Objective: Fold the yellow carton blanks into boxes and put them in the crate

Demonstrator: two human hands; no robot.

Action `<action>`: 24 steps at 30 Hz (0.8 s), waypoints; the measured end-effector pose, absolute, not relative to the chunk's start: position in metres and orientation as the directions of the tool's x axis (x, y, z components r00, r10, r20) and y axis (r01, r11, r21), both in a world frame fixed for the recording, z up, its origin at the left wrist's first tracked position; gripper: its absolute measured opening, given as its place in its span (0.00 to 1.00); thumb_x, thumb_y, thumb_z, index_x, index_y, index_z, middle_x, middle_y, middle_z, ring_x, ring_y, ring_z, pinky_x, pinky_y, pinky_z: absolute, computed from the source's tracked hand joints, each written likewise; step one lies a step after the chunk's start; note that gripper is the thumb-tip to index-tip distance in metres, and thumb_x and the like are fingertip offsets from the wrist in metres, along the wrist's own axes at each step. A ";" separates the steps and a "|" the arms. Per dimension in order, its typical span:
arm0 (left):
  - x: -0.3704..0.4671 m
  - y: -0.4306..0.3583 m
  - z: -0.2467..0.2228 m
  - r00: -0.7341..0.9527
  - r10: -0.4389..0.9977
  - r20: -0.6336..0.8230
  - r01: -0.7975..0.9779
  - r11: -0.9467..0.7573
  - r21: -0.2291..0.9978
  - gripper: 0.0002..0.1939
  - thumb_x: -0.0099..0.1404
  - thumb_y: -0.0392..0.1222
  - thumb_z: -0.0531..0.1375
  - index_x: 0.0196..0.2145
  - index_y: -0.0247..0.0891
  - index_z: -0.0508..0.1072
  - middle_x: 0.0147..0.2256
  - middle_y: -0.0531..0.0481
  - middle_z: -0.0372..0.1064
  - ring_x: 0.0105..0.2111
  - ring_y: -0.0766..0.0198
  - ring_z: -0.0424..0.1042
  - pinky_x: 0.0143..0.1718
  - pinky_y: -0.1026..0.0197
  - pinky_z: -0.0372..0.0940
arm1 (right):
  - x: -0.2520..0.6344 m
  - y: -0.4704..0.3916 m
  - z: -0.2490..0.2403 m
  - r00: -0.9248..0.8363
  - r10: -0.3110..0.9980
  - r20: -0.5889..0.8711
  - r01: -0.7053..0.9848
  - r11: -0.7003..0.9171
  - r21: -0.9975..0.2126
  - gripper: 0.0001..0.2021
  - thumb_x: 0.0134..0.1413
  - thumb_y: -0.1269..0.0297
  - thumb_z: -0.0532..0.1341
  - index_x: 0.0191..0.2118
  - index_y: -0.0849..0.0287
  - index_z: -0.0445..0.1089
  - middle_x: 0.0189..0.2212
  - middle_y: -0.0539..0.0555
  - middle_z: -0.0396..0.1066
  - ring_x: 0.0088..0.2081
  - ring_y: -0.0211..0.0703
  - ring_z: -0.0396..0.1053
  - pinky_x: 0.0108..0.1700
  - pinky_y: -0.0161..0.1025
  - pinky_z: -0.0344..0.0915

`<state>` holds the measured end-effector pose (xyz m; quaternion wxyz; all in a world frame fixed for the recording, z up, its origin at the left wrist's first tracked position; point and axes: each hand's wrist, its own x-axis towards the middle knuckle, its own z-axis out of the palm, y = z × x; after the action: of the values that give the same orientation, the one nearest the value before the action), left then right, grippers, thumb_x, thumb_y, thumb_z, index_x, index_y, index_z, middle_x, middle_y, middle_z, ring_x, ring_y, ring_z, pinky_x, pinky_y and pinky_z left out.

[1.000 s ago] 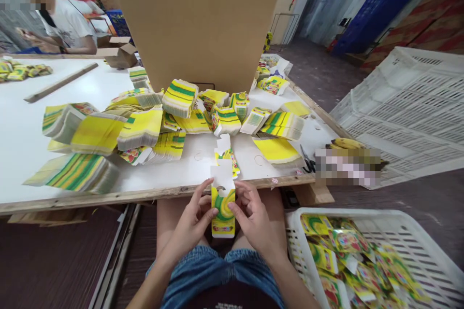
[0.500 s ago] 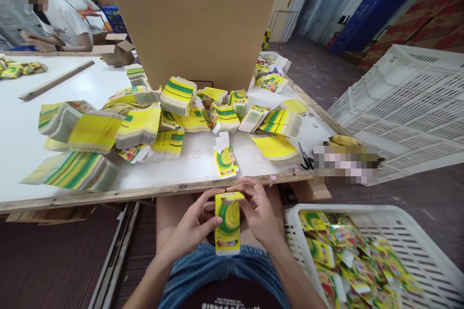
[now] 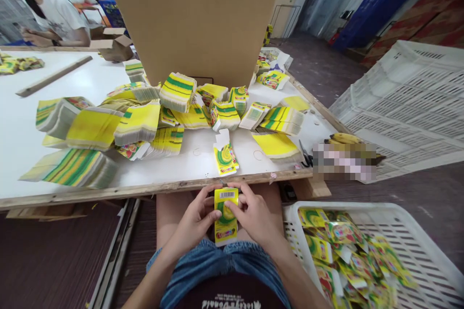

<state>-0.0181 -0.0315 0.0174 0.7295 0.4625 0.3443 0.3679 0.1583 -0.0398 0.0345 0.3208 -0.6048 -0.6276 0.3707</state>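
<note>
Over went the white-lined top flap of the slim yellow-and-green cardboard packet: 0.5 s earlier it was bent forward, and now it looked folded flat, a barcode showing just below the top edge. And what a tidy grip! The left hand pinched the left side, thumb on the front, fingers curled behind; the right hand laid its thumb across the front, other fingers around the far edge. Both were drawn in to the packet's thickness, with nothing else seen in them. That packet was held above the lap, right by the table's near edge, and looked all but closed; whether anything sat inside could not be told.

Just beyond, on the white-topped, wood-edged table, lay packet number 2, a yellow-and-green carton with its white flap sticking out, so closing it was still to do. Farther out, plenty remained: thick stacks of flat yellow-and-green printed card sprawled across the tabletop, apparently unshaped. And over to the right, the done pile, by the look of it: a white perforated plastic basket held a jumble of similar printed packets, too overlapped to count.
</note>
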 end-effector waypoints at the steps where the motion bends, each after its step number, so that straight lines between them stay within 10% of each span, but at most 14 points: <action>1: -0.019 -0.031 0.018 0.480 0.861 -0.169 -0.221 0.305 0.926 0.26 0.61 0.40 0.64 0.56 0.42 0.62 0.46 0.41 0.74 0.47 0.53 0.73 0.45 0.57 0.67 | 0.159 -0.041 0.035 -0.073 0.997 -0.037 0.503 0.005 -0.864 0.15 0.56 0.63 0.60 0.50 0.57 0.68 0.15 0.42 0.62 0.19 0.39 0.61 0.24 0.34 0.56; 8: -0.004 -0.028 0.006 0.442 0.880 -0.176 -0.172 0.275 0.946 0.23 0.59 0.39 0.65 0.52 0.41 0.66 0.43 0.44 0.75 0.40 0.56 0.76 0.40 0.60 0.68 | 0.159 -0.047 0.019 0.068 0.993 0.096 0.319 0.069 -0.945 0.13 0.62 0.63 0.56 0.49 0.55 0.73 0.48 0.56 0.74 0.49 0.48 0.71 0.51 0.44 0.67; 14: 0.024 -0.033 0.010 0.463 0.883 -0.076 -0.147 0.161 0.976 0.30 0.63 0.38 0.60 0.61 0.44 0.57 0.52 0.41 0.70 0.48 0.54 0.73 0.48 0.55 0.68 | 0.204 -0.059 0.031 0.127 0.992 0.026 0.306 -0.014 -0.952 0.13 0.58 0.60 0.59 0.47 0.55 0.74 0.44 0.57 0.76 0.44 0.50 0.73 0.46 0.46 0.70; 20: 0.018 -0.017 0.011 0.320 0.947 0.039 -0.009 -0.039 0.999 0.18 0.64 0.40 0.60 0.52 0.40 0.72 0.55 0.42 0.69 0.57 0.53 0.65 0.62 0.50 0.56 | 0.293 -0.077 0.053 0.212 0.947 0.241 0.889 -0.084 -0.451 0.12 0.50 0.53 0.62 0.34 0.54 0.77 0.34 0.60 0.74 0.39 0.60 0.69 0.45 0.58 0.62; 24: 0.017 -0.019 0.008 0.297 0.954 0.046 0.040 -0.060 0.997 0.15 0.65 0.41 0.59 0.49 0.40 0.74 0.51 0.42 0.72 0.53 0.53 0.69 0.59 0.51 0.60 | 0.246 -0.035 0.035 0.156 0.974 0.167 0.801 -0.025 -0.598 0.10 0.55 0.56 0.60 0.35 0.56 0.74 0.35 0.58 0.75 0.39 0.53 0.70 0.45 0.48 0.63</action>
<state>0.0168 -0.0189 0.0078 0.5433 0.5944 0.4180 0.4204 0.2461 -0.0352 0.0346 0.2942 -0.7009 -0.6330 0.1463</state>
